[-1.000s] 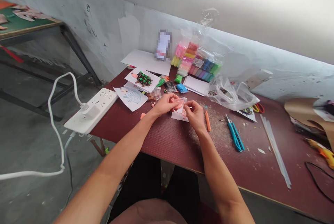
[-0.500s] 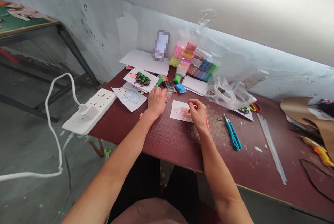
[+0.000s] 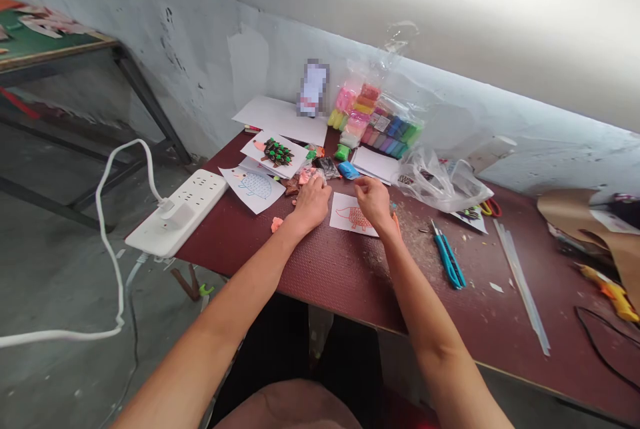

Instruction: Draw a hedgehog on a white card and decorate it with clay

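Observation:
Close to a clump of pink modelling clay [image 3: 307, 174] in clear wrap is my left hand [image 3: 313, 205], its fingers curled together and their tips partly hidden. A small white card [image 3: 345, 221] with an orange hedgehog drawing lies flat to its right. Over the upper right of that card my right hand [image 3: 373, 201] holds thumb and fingers pinched; whatever they grip is too small to tell. Left of my hands are a card with a blue hedgehog drawing [image 3: 257, 186] and a hedgehog picture [image 3: 277, 151] with dark spiky pieces and green dots.
Packs of coloured clay [image 3: 383, 124] stand by the wall beside a phone [image 3: 313, 88]. Blue clay [image 3: 349, 170] and a plastic bag [image 3: 440, 179] are nearer. Turquoise-handled scissors [image 3: 449, 257], glue sticks [image 3: 521, 288] and a yellow glue gun [image 3: 613, 290] lie right; a power strip [image 3: 175, 212], left.
My left hand has moved slightly right and down, uncovering the pink clay. My right hand has risen a little over the card, showing more of the orange drawing. The view has shifted slightly.

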`<action>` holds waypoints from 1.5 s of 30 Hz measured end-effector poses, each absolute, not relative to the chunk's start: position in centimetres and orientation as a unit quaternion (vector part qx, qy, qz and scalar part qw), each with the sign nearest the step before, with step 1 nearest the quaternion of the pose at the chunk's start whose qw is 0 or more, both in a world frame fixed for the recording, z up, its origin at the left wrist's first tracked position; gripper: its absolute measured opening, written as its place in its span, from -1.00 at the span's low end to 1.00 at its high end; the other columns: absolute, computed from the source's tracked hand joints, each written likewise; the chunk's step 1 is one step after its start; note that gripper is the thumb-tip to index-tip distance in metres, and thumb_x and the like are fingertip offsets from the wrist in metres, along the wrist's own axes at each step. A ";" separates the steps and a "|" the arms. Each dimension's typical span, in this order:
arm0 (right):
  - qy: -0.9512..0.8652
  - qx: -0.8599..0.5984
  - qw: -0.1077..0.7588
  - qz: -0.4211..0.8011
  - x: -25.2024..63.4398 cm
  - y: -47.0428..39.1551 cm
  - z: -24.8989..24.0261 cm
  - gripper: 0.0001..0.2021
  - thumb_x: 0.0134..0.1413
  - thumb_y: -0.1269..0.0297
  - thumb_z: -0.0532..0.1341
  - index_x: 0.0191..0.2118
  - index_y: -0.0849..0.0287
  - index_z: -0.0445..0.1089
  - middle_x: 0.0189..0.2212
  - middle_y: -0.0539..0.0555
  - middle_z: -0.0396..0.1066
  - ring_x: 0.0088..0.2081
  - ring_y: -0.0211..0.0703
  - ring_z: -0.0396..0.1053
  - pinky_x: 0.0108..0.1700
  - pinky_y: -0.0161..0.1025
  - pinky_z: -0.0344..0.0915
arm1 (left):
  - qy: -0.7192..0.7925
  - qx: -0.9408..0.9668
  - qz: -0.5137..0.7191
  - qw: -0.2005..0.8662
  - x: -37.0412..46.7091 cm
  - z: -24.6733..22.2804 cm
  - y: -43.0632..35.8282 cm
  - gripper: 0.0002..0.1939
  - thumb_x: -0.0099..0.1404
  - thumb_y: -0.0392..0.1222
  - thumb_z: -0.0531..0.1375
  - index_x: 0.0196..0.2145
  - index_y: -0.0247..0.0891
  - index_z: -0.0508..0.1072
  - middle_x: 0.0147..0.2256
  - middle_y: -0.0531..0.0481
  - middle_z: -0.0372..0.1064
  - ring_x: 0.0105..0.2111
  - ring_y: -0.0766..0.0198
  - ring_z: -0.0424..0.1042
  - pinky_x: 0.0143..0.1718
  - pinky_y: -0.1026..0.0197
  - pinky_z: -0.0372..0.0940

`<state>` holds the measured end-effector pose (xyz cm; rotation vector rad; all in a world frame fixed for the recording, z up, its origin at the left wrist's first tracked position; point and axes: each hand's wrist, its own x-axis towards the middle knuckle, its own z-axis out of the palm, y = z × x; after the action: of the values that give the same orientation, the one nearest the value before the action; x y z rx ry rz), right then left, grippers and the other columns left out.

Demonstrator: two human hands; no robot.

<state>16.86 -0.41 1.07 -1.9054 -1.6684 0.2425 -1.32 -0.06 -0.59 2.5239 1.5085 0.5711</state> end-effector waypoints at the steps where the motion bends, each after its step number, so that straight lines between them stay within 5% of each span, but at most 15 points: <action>1: -0.631 -0.727 0.262 0.068 16.6 0.2 1.1 -0.71 0.17 0.34 0.17 -0.08 0.18 0.60 -0.12 0.21 0.55 -0.17 0.02 0.46 -0.08 -0.11 0.35 | 0.503 0.840 0.190 0.070 -1.3 -0.7 0.0 -0.65 0.44 -0.44 0.02 -0.11 -0.39 0.61 -0.03 -0.37 0.44 0.08 -0.10 0.39 0.11 -0.09 0.33; 6: -0.650 -0.746 0.146 -0.003 15.3 2.5 1.1 -0.63 0.24 0.39 0.15 0.10 0.22 0.52 0.09 0.32 0.43 0.02 0.14 0.40 -0.05 -0.11 0.29 | 0.501 0.841 0.192 0.064 -1.3 -0.8 0.1 -0.67 0.43 -0.42 0.05 -0.11 -0.33 0.62 -0.04 -0.28 0.48 0.06 -0.05 0.41 0.11 -0.06 0.33; 13: -0.670 -0.730 0.127 -0.052 16.3 3.1 1.1 -0.65 0.38 0.34 0.02 -0.08 0.22 0.59 -0.06 0.31 0.49 -0.07 0.11 0.36 -0.08 -0.09 0.22 | 0.481 0.832 0.260 0.094 -1.0 -0.8 0.5 -0.66 0.44 -0.41 0.04 -0.17 -0.30 0.64 -0.13 -0.25 0.51 0.04 -0.05 0.41 0.12 -0.07 0.33; 19: -0.705 -0.699 0.105 -0.068 15.8 3.5 1.7 -0.51 0.24 0.48 0.13 0.27 0.21 0.39 0.20 0.33 0.40 0.06 0.15 0.33 0.04 -0.07 0.19 | 0.463 0.841 0.260 0.105 -1.0 -1.1 0.8 -0.69 0.42 -0.40 0.08 -0.19 -0.29 0.64 -0.17 -0.21 0.54 -0.03 0.01 0.47 0.11 -0.04 0.36; 23: -0.711 -0.698 0.067 -0.047 15.0 4.4 1.9 -0.62 0.34 0.42 0.07 0.18 0.26 0.45 0.04 0.36 0.52 0.02 0.19 0.35 0.02 -0.06 0.17 | 0.449 0.852 0.240 0.121 -1.0 -1.6 0.9 -0.69 0.38 -0.44 0.08 -0.19 -0.30 0.63 -0.13 -0.22 0.57 -0.03 0.03 0.50 0.11 -0.03 0.38; 26: -0.693 -0.708 0.126 -0.047 15.2 4.1 1.9 -0.69 0.36 0.37 0.07 0.07 0.28 0.49 -0.04 0.37 0.54 -0.03 0.16 0.35 0.01 -0.06 0.18 | 0.439 0.839 0.283 0.153 -1.0 -1.6 1.1 -0.69 0.36 -0.47 0.09 -0.19 -0.27 0.63 -0.10 -0.19 0.58 0.02 0.05 0.51 0.16 -0.03 0.37; 29: -0.651 -0.711 0.265 0.011 15.9 2.5 1.9 -0.73 0.38 0.32 0.06 -0.05 0.23 0.50 -0.19 0.24 0.55 -0.19 0.02 0.35 -0.08 -0.12 0.21 | 0.433 0.785 0.388 0.213 -0.8 -1.3 1.2 -0.66 0.36 -0.46 0.14 0.01 -0.29 0.57 0.05 -0.20 0.54 0.12 0.04 0.47 0.26 -0.08 0.31; 33: -0.624 -0.601 0.417 0.277 16.5 -0.9 2.1 -0.68 0.34 0.09 0.09 -0.34 0.14 0.45 -0.47 0.01 0.40 -0.40 -0.18 0.28 -0.28 -0.25 0.25 | 0.419 0.649 0.498 0.395 -0.8 -0.5 1.3 -0.36 0.28 -0.28 0.38 0.28 -0.27 0.34 0.26 -0.33 0.35 0.07 0.04 0.51 0.07 0.01 0.47; 37: -0.600 -0.550 0.463 0.350 16.4 -3.2 2.3 -0.69 0.11 -0.04 0.25 -0.29 0.12 0.52 -0.41 -0.01 0.47 -0.36 -0.20 0.32 -0.27 -0.24 0.29 | 0.331 0.579 0.439 0.602 -1.1 0.2 1.1 -0.62 0.36 -0.19 0.34 0.07 -0.35 0.42 -0.04 -0.24 0.52 -0.24 0.19 0.59 -0.26 0.14 0.55; 41: -0.541 -0.601 0.498 0.314 16.3 -3.9 2.1 -0.70 -0.06 -0.01 0.33 -0.40 0.15 0.48 -0.49 0.01 0.45 -0.43 -0.21 0.29 -0.34 -0.23 0.26 | 0.336 0.564 0.419 0.627 -1.2 0.3 0.7 -0.74 0.29 -0.22 0.39 -0.19 -0.34 0.40 -0.31 -0.02 0.47 -0.38 0.30 0.54 -0.40 0.26 0.51; 45: -0.560 -0.610 0.483 0.285 16.2 -4.1 2.1 -0.71 -0.02 0.00 0.30 -0.46 0.13 0.40 -0.54 -0.02 0.38 -0.47 -0.25 0.22 -0.39 -0.26 0.19 | 0.336 0.560 0.421 0.629 -0.7 0.1 0.2 -0.64 0.20 -0.24 0.46 -0.17 -0.32 0.39 -0.29 0.03 0.45 -0.38 0.33 0.54 -0.42 0.31 0.49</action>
<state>16.25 -4.09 2.13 -1.4851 -1.3634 0.6946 -0.73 0.19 0.12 1.2828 0.7702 0.9655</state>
